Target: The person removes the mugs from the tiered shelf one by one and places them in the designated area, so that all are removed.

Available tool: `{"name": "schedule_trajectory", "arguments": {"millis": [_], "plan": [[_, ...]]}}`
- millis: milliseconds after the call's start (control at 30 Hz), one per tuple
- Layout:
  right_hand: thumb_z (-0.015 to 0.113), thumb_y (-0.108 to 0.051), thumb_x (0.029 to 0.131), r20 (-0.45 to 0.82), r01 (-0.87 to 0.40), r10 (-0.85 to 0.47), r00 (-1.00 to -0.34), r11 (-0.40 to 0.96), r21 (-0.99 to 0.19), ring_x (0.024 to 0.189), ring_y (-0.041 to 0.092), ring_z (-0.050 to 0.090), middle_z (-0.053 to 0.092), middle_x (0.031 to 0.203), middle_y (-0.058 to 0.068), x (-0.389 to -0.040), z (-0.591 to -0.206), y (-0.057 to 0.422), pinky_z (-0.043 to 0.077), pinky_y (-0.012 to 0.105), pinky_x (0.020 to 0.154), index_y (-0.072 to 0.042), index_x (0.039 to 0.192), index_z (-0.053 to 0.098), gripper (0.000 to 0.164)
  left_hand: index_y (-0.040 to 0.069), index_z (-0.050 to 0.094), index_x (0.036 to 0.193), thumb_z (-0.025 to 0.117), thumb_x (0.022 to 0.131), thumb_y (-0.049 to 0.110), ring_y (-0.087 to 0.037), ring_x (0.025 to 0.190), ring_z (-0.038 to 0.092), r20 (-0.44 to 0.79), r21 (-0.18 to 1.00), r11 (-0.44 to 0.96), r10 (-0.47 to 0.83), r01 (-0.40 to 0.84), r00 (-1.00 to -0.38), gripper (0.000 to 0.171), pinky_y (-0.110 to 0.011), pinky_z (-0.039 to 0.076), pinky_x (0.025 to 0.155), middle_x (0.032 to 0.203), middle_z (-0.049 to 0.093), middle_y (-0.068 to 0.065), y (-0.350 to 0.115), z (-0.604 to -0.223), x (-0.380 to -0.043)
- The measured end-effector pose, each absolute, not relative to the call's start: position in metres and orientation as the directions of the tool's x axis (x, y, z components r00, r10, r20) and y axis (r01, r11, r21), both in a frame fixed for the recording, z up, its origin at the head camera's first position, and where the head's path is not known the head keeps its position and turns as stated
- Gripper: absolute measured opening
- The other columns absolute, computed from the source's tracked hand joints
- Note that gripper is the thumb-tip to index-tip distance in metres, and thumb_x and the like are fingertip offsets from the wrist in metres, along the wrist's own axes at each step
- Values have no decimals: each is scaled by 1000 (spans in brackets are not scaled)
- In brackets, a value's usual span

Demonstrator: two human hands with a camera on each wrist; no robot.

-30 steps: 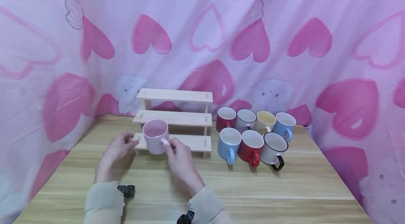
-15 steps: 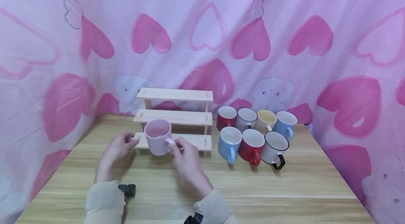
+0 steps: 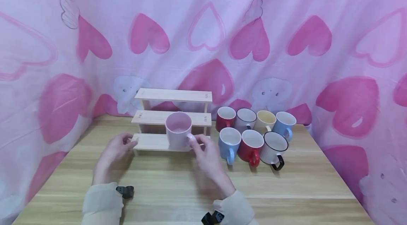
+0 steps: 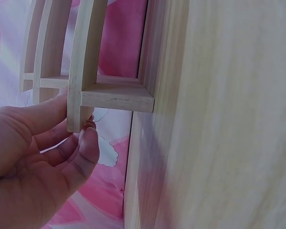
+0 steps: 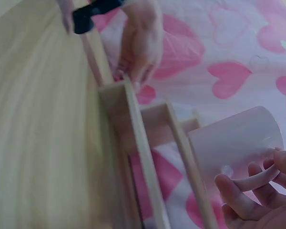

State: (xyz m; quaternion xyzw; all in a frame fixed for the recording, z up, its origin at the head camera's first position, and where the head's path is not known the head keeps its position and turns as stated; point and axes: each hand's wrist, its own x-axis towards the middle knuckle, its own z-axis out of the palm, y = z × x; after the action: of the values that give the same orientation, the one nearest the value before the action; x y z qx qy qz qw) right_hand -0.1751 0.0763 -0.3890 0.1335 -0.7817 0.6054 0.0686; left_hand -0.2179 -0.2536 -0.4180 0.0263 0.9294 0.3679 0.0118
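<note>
My right hand (image 3: 208, 156) pinches the handle of a pink mug (image 3: 178, 131) and holds it upright in front of a three-tier wooden display stand (image 3: 173, 95). The mug overlaps the middle and lowest boards in the head view; whether its base touches a board I cannot tell. In the right wrist view the thumb and fingers are curled round the mug's handle (image 5: 255, 182). The left end of the lowest board (image 4: 86, 62) is gripped by my left hand (image 4: 43, 152), thumb on the upper face and fingers curled beneath.
Right of the stand, several mugs stand in two rows, among them a light blue mug (image 3: 229, 142), a red mug (image 3: 250, 147), a white mug with black rim (image 3: 274, 149) and a yellow mug (image 3: 265, 122). A heart-patterned cloth (image 3: 206, 73) hangs behind the wooden table (image 3: 159, 189).
My right hand has carried the pink mug to the right along the stand and slightly upward. The left hand keeps its grip on the lowest board. The other mugs stay put.
</note>
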Motion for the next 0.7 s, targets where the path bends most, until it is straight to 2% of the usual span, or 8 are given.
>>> {"name": "schedule_trajectory", "arguments": {"millis": [100,267,467,533,600,700], "plan": [[63,-24,97,276,-288,-83,-957,246,-925,81,22,69,69,94,9,-174,-383,91,55,35,71,-9,103,70,18,-17,44,129,61,97,20,-28,86,59,-6,691,722,52,34,-999,52,-48,48,80,100,59,-21,-252,-418,-218],[64,-20,96,262,-268,-58,-963,204,-942,84,25,70,69,97,12,-175,-377,117,55,41,78,-8,108,70,18,-17,44,129,61,97,18,-27,84,59,-16,697,717,43,20,-999,50,-42,49,75,98,59,-20,-251,-417,-215],[65,-19,96,282,-277,-5,-959,197,-940,84,26,69,68,99,11,-180,-371,143,53,44,84,-7,108,69,18,-18,42,130,60,98,17,-25,81,60,-7,694,720,39,23,-999,50,-37,48,69,96,58,-19,-256,-414,-212],[65,-21,96,277,-268,16,-961,195,-943,86,27,69,68,100,12,-180,-368,153,53,43,85,-5,110,69,21,-17,44,129,60,98,18,-24,80,59,-2,676,736,34,23,-999,50,-36,47,69,95,58,-18,-258,-415,-212],[65,-23,96,269,-254,54,-962,202,-946,87,27,69,69,99,14,-178,-365,166,54,39,77,-4,111,69,24,-17,45,129,61,98,20,-23,81,58,-1,670,742,33,24,-999,50,-37,47,70,95,58,-17,-257,-416,-213],[63,-27,97,239,-212,96,-966,235,-949,93,27,69,69,104,14,-172,-359,189,54,34,80,-4,114,68,29,-16,45,129,61,97,18,-23,80,60,5,685,727,41,33,-999,50,-36,48,70,95,59,-17,-251,-420,-215]]}}
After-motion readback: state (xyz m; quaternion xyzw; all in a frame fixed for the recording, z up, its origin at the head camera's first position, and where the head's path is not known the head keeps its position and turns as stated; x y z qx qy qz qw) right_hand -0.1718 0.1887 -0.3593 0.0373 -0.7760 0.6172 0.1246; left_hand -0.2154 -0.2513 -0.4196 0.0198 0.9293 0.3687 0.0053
